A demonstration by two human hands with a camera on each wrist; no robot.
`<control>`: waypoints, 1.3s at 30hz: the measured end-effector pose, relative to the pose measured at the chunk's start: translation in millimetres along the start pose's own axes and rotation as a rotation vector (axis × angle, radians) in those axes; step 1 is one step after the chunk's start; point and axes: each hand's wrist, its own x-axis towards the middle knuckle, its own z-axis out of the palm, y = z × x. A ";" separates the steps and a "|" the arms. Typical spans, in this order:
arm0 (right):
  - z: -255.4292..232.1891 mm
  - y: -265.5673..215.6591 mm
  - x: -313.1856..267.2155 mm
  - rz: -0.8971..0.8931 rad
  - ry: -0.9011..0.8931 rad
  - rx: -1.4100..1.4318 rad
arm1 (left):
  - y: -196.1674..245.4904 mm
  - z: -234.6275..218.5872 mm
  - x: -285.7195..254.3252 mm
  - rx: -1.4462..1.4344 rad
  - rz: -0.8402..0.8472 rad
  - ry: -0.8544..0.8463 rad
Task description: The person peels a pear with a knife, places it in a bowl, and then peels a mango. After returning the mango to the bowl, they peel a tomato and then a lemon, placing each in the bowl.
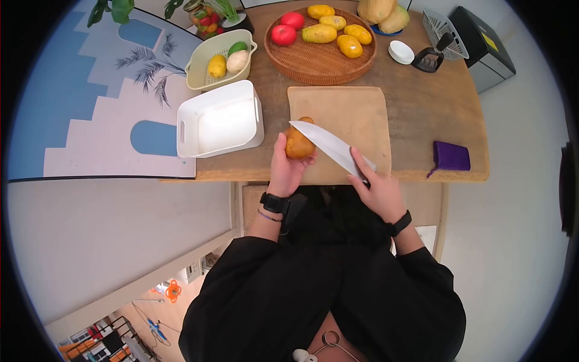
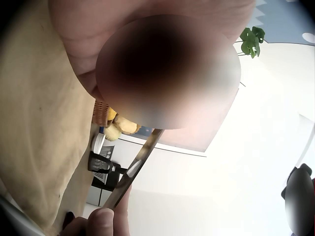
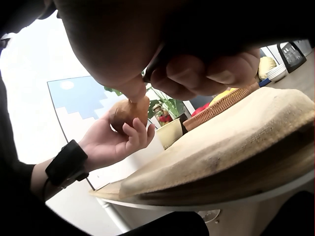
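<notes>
In the head view the left hand (image 1: pixel 288 172) holds a round brown fruit or root (image 1: pixel 298 145) over the left edge of a tan cloth (image 1: pixel 356 114). The right hand (image 1: pixel 381 193) grips a large knife (image 1: pixel 332 146) by its handle, and the blade tip lies over the top of the brown piece. Fingers of the left hand (image 3: pixel 110 145) curl around the brown piece (image 3: pixel 129 114) in the right wrist view. A blurred oval covers much of the left wrist view, with the knife blade (image 2: pixel 135 167) below it and right-hand fingers (image 2: pixel 103 221) at its lower end.
A white bin (image 1: pixel 220 120) stands left of the cloth, a green colander (image 1: pixel 202 63) behind it. Farther back is a wicker tray (image 1: pixel 319 73) of yellow and red produce. A white bowl (image 1: pixel 401 52), a black-handled tool (image 1: pixel 428 60) and a purple pouch (image 1: pixel 452 157) lie to the right.
</notes>
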 end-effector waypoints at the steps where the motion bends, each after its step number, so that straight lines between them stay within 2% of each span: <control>1: 5.4 1.2 -0.5 -0.051 0.073 0.049 | 0.8 3.8 0.0 0.013 0.022 0.019; 2: 11.1 2.2 -1.8 -0.100 0.142 0.103 | 0.2 0.7 2.1 0.012 0.025 0.024; 3: 15.8 4.2 -1.7 -0.099 0.135 0.106 | -0.9 -3.3 4.5 0.035 0.057 -0.026; 5: 21.7 9.7 -2.6 0.053 0.133 0.074 | -4.4 -11.0 1.9 0.061 0.078 -0.074; 8: 14.3 16.0 2.8 0.108 0.169 0.063 | 5.5 -3.7 2.2 0.113 0.051 -0.079; 9: 13.6 16.7 4.4 0.103 0.169 0.065 | 7.6 1.5 -0.6 0.133 0.063 -0.042; 11: 12.9 16.9 -0.4 -0.046 0.171 0.148 | 6.0 3.0 -5.7 0.151 0.062 0.001; 12: 10.3 13.6 -2.9 -0.040 0.170 0.146 | 5.6 3.2 -4.3 0.124 0.059 0.001; 14: 4.7 4.2 -2.0 -0.024 -0.003 0.060 | 4.6 4.1 -0.7 0.099 0.064 -0.007; 17: 15.2 5.2 -1.4 -0.008 0.073 0.122 | -1.8 -3.6 -2.0 0.042 0.135 -0.064; 19: 17.0 6.0 -2.3 0.020 0.078 0.089 | -3.7 -7.2 -3.7 0.170 0.176 -0.097; 22: 15.7 13.4 0.4 0.075 0.122 0.020 | -1.5 -8.1 -3.1 0.147 0.109 -0.061; 24: 14.4 15.6 -1.7 0.105 0.131 -0.001 | -3.2 -6.8 -3.1 0.170 0.123 -0.036; 26: 8.4 14.9 -2.7 -0.002 0.138 0.089 | -2.9 -5.0 -6.9 0.192 0.136 -0.010; 30: 7.0 9.6 -6.5 -0.091 0.105 0.082 | -2.0 -0.4 -3.9 0.183 0.164 -0.042; 32: 13.6 11.4 -6.8 0.049 0.069 0.065 | -3.7 -5.3 -5.1 0.177 0.171 -0.044; 35: 13.7 15.3 -4.3 0.114 0.142 0.053 | -3.0 -19.4 3.0 0.013 0.094 -0.064; 39: 6.4 8.9 -8.5 -0.015 0.141 0.094 | -8.5 -23.0 0.0 0.055 0.170 -0.078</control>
